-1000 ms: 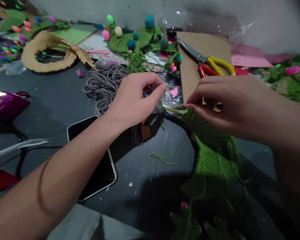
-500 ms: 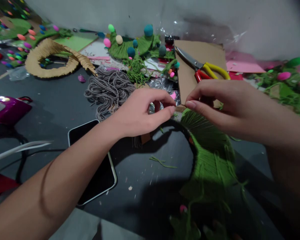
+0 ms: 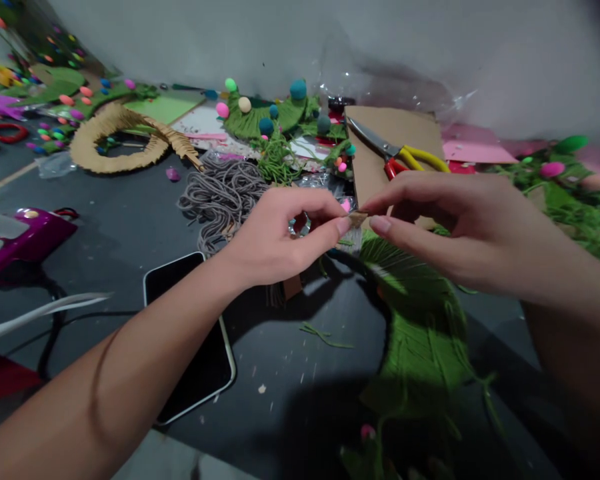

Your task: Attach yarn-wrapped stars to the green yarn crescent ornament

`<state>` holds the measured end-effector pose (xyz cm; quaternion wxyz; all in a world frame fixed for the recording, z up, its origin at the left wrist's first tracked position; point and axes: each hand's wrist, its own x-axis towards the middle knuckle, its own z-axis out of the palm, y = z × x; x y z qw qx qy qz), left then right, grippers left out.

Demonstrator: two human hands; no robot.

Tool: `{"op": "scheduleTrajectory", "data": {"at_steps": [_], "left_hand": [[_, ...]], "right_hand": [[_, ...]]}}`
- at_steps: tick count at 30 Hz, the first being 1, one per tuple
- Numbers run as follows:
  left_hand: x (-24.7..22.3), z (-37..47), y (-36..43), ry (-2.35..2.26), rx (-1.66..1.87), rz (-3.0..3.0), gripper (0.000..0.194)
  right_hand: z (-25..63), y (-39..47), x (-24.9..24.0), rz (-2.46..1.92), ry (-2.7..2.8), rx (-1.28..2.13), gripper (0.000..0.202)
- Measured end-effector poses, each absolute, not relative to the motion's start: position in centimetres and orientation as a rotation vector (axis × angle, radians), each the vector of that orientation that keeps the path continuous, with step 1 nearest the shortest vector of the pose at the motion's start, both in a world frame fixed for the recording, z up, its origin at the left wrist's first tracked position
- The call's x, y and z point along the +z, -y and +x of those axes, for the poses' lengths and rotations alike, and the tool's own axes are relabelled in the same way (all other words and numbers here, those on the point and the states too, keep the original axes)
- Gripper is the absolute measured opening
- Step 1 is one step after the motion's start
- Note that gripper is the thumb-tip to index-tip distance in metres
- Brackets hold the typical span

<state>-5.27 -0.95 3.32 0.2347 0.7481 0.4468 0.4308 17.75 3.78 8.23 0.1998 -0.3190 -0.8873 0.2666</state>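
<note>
A small brown piece of cardboard is pinched between the thumb and forefinger of my left hand. My right hand has its bent forefinger and thumb at the right end of the same piece. Below them lies a curved form wrapped in green yarn, with loose strands hanging off its right side. My right hand partly covers its upper end, and its lower part is in shadow. Short green yarn snippets rest on the dark table.
Scissors with red and yellow handles lie on a cardboard sheet. Grey cord, a tan wrapped ring and a green yarn piece with coloured balls sit behind. A phone lies under my left forearm; a purple device is left.
The small cardboard piece has turned and shows more of its face between my fingertips. My right thumb and forefinger have spread slightly. The camera view has shifted a little.
</note>
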Motion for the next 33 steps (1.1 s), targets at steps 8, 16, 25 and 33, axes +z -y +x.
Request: {"op": "scheduleTrajectory", "data": {"at_steps": [8, 16, 25, 33], "left_hand": [[3.2, -5.2, 1.0, -1.235, 1.178, 2.102, 0.019], [3.2, -5.1, 1.0, -1.175, 1.218, 2.137, 0.016], [3.1, -5.0, 0.9, -1.219, 1.237, 2.126, 0.019], [3.0, -5.1, 0.8, -1.256, 1.261, 2.098, 0.020]], "right_hand": [[17.4, -3.7, 7.5, -0.944, 2.435, 0.810, 0.026], [17.0, -3.9, 6.9, -0.880, 2.372, 0.875, 0.022], [17.3, -4.3, 6.4, -0.828, 2.411, 0.942, 0.025], [16.6, -3.8, 6.2, -0.857, 2.272, 1.027, 0.015]]}}
